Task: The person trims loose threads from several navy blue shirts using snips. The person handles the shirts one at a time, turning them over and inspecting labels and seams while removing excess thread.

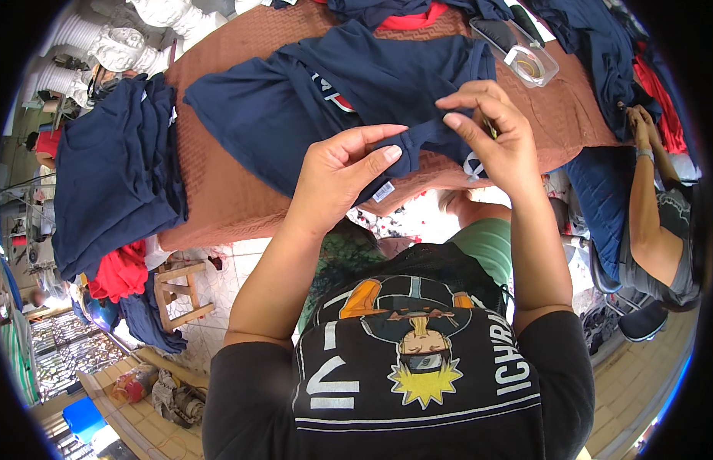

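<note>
A navy T-shirt [349,96] lies spread on a table covered with a brown cloth [218,199]. My left hand [337,180] pinches the shirt's near edge, close to a small white label [383,192]. My right hand [490,138] grips the same bunched edge a little to the right, with a thin yellowish tool [492,129] between its fingers. Both hands are raised just above the table's near edge.
A stack of navy shirts [115,172] sits at the table's left end over red cloth [119,272]. A clear plastic box [525,57] stands at the back right. Another person [655,222] sits to my right with more navy and red garments. A wooden stool [180,295] stands below the table.
</note>
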Available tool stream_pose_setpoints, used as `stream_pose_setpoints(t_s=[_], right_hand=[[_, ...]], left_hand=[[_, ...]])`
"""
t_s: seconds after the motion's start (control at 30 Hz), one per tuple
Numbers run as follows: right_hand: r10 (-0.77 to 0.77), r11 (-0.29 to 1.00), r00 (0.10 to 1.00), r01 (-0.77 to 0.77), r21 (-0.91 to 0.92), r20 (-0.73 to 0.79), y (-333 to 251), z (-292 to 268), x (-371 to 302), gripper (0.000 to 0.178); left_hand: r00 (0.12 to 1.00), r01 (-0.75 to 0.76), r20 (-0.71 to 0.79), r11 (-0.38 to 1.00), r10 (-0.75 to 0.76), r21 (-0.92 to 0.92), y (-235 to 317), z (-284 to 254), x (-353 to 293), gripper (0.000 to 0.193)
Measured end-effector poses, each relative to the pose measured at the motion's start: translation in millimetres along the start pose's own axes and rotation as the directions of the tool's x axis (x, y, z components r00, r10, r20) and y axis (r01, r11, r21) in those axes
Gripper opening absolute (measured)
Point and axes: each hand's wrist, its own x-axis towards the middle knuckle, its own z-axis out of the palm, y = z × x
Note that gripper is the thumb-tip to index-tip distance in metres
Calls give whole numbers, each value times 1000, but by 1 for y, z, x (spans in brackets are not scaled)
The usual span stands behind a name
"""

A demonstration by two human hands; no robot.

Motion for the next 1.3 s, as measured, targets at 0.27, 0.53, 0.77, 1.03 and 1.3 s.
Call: stream_pose_setpoints(t_s=[0.27,0.53,0.77,1.03,1.3], right_hand=[[-205,978,978,206,-23,44,-24,18,-7,20],[-336,935,926,350,-61,170,-35,6,-16,21],[-169,941,974,205,-270,151,-43,-12,-16,32],[-377,804,903,430,-411,206,-45,-8,-10,26],[-361,861,917,398,-316,170,-37,-11,-8,30]], left_hand=[[1000,11,-6,999,-11,36,-3,5,-1,23],[995,-26,-100,993,14,-114,-2,4,-1,23],[998,-31,-65,997,26,-65,5,8,-4,25],[999,-49,-26,999,48,-21,7,8,-4,25],[998,-59,-1,998,59,-38,6,10,-3,24]])
